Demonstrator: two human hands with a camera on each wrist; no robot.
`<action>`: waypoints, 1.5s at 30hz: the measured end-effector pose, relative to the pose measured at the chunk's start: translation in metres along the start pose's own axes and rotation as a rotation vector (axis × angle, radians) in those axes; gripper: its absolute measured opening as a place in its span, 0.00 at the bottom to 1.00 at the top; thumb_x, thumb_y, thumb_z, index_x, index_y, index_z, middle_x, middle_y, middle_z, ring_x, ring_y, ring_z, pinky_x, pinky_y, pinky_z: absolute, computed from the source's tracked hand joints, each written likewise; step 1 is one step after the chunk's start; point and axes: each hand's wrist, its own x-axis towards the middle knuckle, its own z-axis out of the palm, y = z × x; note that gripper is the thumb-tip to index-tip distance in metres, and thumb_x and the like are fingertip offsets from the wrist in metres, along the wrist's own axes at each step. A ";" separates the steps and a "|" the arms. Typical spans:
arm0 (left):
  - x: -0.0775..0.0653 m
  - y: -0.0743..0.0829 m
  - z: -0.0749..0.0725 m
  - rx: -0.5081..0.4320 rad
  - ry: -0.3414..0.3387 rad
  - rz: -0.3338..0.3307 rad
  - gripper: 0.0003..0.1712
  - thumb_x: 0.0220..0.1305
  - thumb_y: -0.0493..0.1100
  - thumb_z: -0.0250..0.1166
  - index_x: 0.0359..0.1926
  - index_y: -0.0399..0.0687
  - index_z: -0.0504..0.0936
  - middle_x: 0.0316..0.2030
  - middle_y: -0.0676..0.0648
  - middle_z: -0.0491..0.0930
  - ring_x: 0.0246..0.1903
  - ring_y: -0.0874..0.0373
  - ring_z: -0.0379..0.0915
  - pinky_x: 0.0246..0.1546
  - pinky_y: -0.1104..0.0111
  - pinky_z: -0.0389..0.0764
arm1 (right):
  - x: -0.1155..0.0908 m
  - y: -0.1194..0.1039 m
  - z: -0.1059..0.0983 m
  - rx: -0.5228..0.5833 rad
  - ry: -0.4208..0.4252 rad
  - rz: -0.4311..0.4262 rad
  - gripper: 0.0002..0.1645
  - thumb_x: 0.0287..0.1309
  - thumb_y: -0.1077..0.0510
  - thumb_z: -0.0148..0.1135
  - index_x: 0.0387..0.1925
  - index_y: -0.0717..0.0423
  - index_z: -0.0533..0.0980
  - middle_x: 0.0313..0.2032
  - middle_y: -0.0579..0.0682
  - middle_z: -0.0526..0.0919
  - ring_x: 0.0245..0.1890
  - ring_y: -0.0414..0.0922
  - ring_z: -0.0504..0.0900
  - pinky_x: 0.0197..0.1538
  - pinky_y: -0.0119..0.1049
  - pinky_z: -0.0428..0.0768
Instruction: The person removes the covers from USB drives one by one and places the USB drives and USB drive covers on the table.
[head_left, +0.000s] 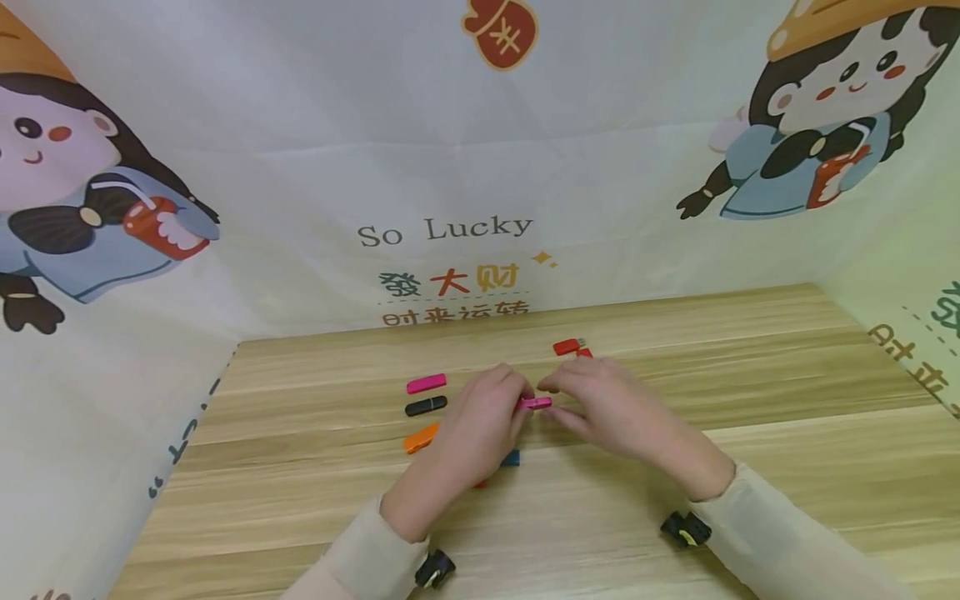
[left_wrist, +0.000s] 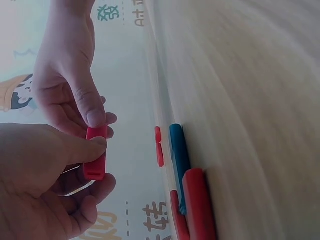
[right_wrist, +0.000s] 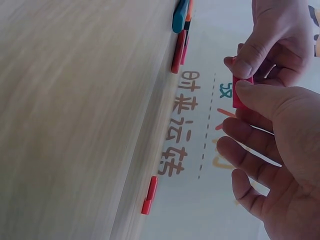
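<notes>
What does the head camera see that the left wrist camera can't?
Only the head view shows the pink, black and orange plastic sticks lying in a row on the wooden table, plus both sleeves.

Only the left wrist view shows close up the thumbs pinching, with a blue plastic stick lying on the table.

Both show the left hand and right hand together holding one small pink-red plastic stick.

From my head view the light is soft, even and bright, with only faint shadows under the hands on the wooden table (head_left: pixel 675 467). Frame edges bow outward. Both wrist views look washed out; the tabletop grain there is smeared and the near skin is out of focus.
</notes>
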 end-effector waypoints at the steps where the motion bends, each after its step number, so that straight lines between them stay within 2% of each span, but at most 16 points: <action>1: 0.000 0.000 0.000 0.000 0.004 0.001 0.05 0.64 0.45 0.64 0.36 0.49 0.80 0.32 0.55 0.73 0.32 0.62 0.69 0.37 0.70 0.76 | 0.000 0.000 0.000 0.002 0.000 -0.002 0.12 0.56 0.53 0.68 0.42 0.51 0.82 0.38 0.42 0.83 0.39 0.41 0.80 0.43 0.41 0.77; 22: -0.007 0.004 -0.002 -0.008 0.028 -0.001 0.05 0.65 0.44 0.64 0.37 0.49 0.80 0.33 0.55 0.72 0.32 0.61 0.70 0.35 0.69 0.76 | 0.003 -0.007 0.003 0.055 0.026 -0.046 0.06 0.57 0.54 0.67 0.35 0.51 0.83 0.32 0.41 0.83 0.34 0.37 0.79 0.39 0.37 0.78; 33: -0.008 0.005 -0.001 0.003 0.043 0.033 0.04 0.64 0.42 0.65 0.34 0.48 0.82 0.31 0.55 0.75 0.32 0.61 0.71 0.39 0.66 0.76 | 0.002 -0.008 0.004 0.073 0.020 -0.039 0.07 0.58 0.54 0.67 0.36 0.52 0.83 0.34 0.43 0.84 0.35 0.38 0.80 0.42 0.37 0.78; 45: -0.010 0.005 -0.001 -0.033 0.037 0.046 0.03 0.65 0.42 0.64 0.34 0.47 0.82 0.31 0.55 0.77 0.33 0.61 0.72 0.41 0.65 0.77 | 0.000 -0.007 0.004 0.111 0.003 -0.071 0.07 0.61 0.54 0.64 0.37 0.52 0.82 0.35 0.43 0.84 0.35 0.37 0.80 0.43 0.36 0.79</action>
